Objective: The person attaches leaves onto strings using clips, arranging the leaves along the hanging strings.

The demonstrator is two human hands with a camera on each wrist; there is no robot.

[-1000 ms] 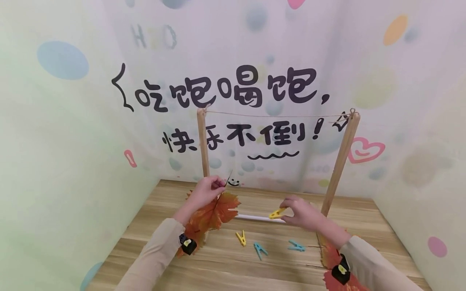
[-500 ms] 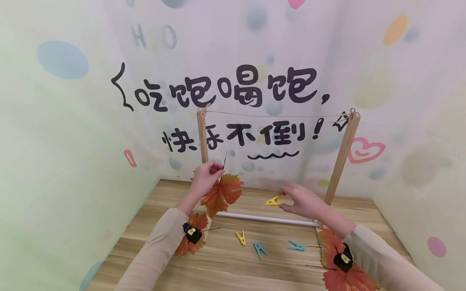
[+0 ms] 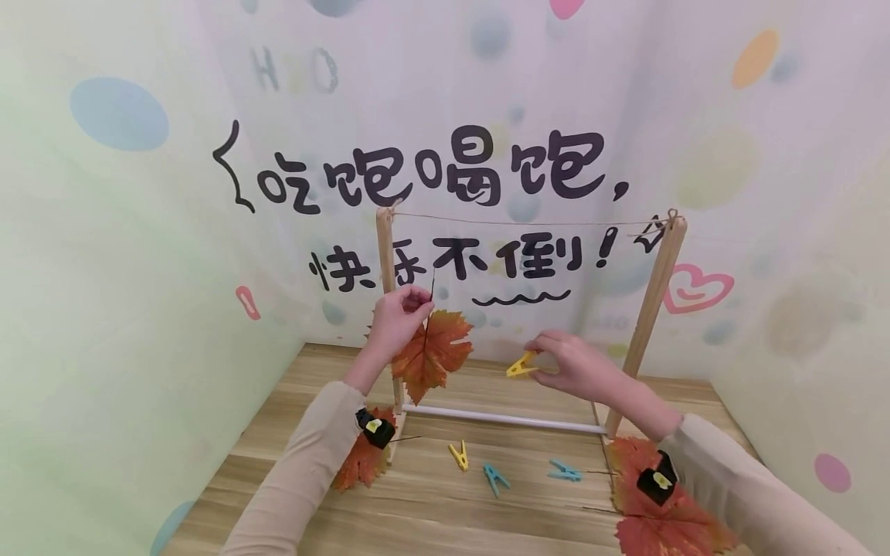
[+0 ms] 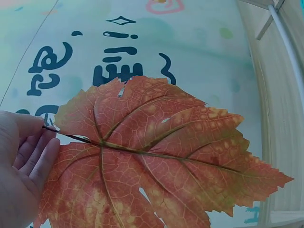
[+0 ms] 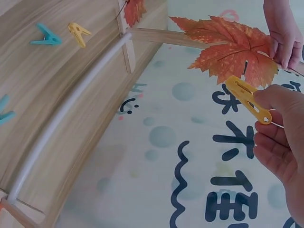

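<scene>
In the head view my left hand (image 3: 399, 320) pinches the dark stem of an orange-red artificial maple leaf (image 3: 433, 355), which hangs below the fingers beside the left post. The left wrist view shows the leaf (image 4: 156, 152) broad and veined, its stem between thumb and fingers. My right hand (image 3: 580, 371) holds a yellow clothespin (image 3: 521, 365) by its handle end, in the air right of the leaf. Up close in the right wrist view, that yellow clothespin (image 5: 248, 99) lies between thumb and fingers. Above both hands a thin twine (image 3: 528, 223) spans two wooden posts (image 3: 650, 320).
A white rod (image 3: 501, 419) joins the posts low down. On the wooden table (image 3: 417, 517) lie a yellow clothespin (image 3: 459, 455) and two blue clothespins (image 3: 497, 479). More red leaves (image 3: 667, 525) lie at the right front, and another leaf (image 3: 365, 467) under my left forearm.
My left hand has risen with the maple leaf, off the table and toward the twine. The right hand has also risen slightly with its yellow clothespin.
</scene>
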